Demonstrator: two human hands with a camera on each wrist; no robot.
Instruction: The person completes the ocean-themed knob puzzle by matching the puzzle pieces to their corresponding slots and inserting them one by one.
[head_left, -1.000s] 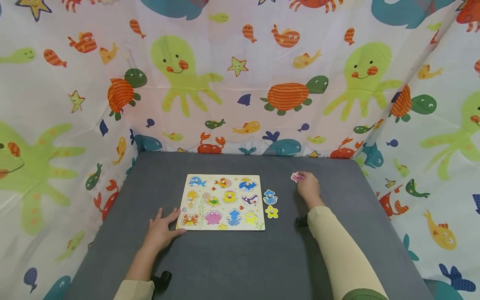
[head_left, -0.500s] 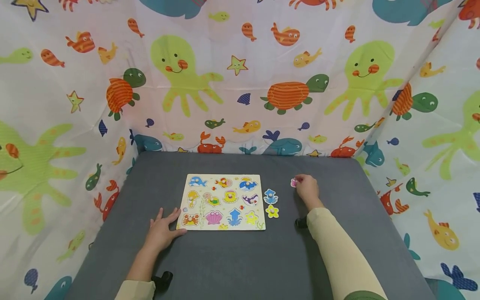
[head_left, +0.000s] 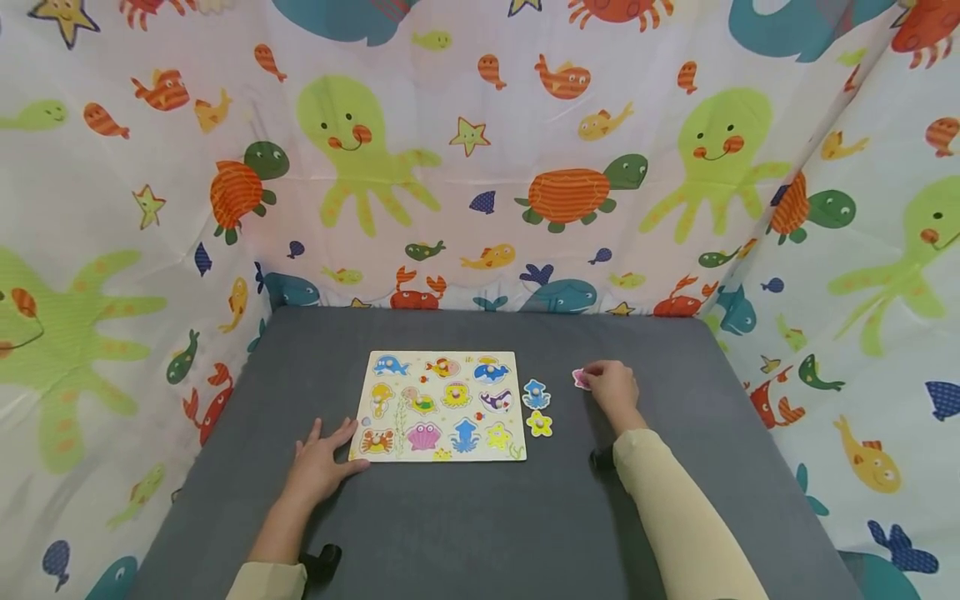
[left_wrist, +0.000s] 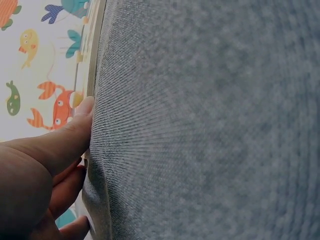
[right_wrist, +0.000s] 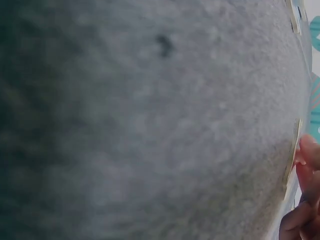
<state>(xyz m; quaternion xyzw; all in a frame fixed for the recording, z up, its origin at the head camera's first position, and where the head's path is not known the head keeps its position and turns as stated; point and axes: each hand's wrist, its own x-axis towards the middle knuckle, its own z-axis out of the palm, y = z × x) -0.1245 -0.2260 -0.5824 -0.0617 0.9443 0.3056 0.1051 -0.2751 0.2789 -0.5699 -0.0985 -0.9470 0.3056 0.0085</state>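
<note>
In the head view, my right hand [head_left: 613,392] pinches a pink puzzle piece [head_left: 580,379] right of the board. Fingers cover much of it. The right wrist view shows the piece [right_wrist: 291,157] edge-on, close over the grey cloth, with thumb and fingertip at its small knob. My left hand [head_left: 318,467], fingers spread, rests at the lower left corner of the wooden peg puzzle board [head_left: 442,457]. Its thumb [left_wrist: 75,132] touches the board's edge in the left wrist view. Pictures of a pink shell, blue squid and yellow star show on the board's front row.
Between the board and my right hand lie a blue squid piece [head_left: 536,395] and a yellow star piece [head_left: 539,423]. The table [head_left: 450,533] has a grey cloth cover. A curtain [head_left: 442,192] printed with sea animals hangs behind and along both sides.
My right hand has lowered the pink piece toward the table and drawn it slightly nearer to me. My left hand stays at the board's corner. The head view has shifted a little.
</note>
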